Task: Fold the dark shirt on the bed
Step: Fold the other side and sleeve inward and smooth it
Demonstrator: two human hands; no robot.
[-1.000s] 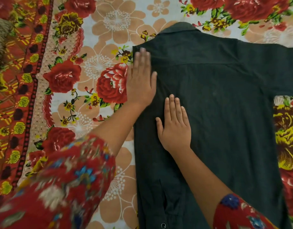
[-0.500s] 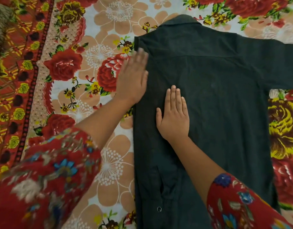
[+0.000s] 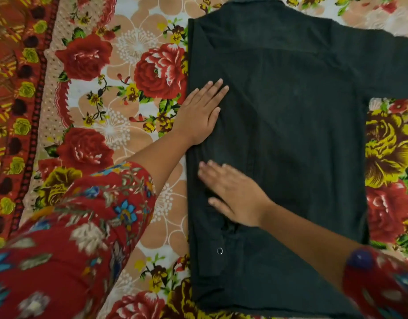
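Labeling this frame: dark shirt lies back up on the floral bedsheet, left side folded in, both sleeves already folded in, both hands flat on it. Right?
Not quite. Only one sleeve is folded in: the head view shows the other sleeve spread out sideways over the floral bedsheet. The rest holds: the dark shirt lies back up, left side folded in, left hand and right hand flat on it.

Red floral sleeves (image 3: 88, 226) with blue, white and green blossoms

Dark shirt (image 3: 290, 134), back up, flat on bed (image 3: 129, 54)
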